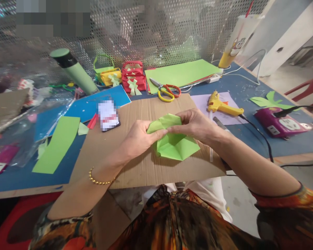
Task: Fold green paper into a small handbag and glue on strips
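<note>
we've got the green piece (pixel 185 148) in front of us over the card (pixel 135 170), pinched from both sides; left hand (pixel 141 134) grips its left edge, thumb on the near face; right hand (pixel 195 124) grips the upper right edge, thumb tip close to the left one near the middle; both grips are narrow, with only paper in them as far as we can see; step in hand reads to us as shaping a fold by finger pressure, since creases already run across the lower flap; next move, in our judgement, calls for a steady left pinch while the right thumb presses along the crease, edges lined up, light force so the paper doesn't tear; glue gun (pixel 221 105) lies on the mauve sheet (pixel 198 100), scissors (pixel 167 93) on the card's far edge, neither in hand; hard to make out: most fingertips are behind the paper, so we can't see the back of the fold or tell whether the lower flap touches the card; right wrist covers part of the glue stick (pixel 211 154) and of a grey tool (pixel 220 123); phone (pixel 108 114) screen is pixelated; plastic bag (pixel 21 139) is cut off at left, contents unclear
</note>
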Available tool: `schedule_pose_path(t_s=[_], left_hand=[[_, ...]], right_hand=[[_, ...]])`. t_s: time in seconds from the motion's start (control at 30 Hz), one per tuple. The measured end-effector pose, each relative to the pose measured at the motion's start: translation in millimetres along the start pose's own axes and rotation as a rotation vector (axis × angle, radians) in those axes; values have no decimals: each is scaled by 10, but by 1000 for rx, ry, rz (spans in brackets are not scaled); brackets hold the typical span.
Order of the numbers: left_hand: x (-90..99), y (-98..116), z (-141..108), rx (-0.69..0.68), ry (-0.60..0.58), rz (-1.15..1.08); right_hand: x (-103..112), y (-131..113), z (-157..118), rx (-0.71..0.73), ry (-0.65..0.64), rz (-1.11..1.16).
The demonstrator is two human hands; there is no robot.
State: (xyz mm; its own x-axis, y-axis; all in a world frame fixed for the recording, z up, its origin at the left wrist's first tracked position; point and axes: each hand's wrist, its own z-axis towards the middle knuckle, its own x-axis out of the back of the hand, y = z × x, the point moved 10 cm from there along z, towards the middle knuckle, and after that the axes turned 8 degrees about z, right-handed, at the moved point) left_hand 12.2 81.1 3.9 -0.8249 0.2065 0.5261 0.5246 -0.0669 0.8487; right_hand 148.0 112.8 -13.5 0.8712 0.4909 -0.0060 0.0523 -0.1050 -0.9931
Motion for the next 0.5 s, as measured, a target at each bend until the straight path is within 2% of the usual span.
schedule_pose_path(t_s=[0.27,0.5], left_hand=[[-12,33,0,-25,61,-80],[82,7,-21,7,140,-57]], right_hand=[[-43,-66,-16,47,-24,-31],[67,-357,-84,217,33,-284]])
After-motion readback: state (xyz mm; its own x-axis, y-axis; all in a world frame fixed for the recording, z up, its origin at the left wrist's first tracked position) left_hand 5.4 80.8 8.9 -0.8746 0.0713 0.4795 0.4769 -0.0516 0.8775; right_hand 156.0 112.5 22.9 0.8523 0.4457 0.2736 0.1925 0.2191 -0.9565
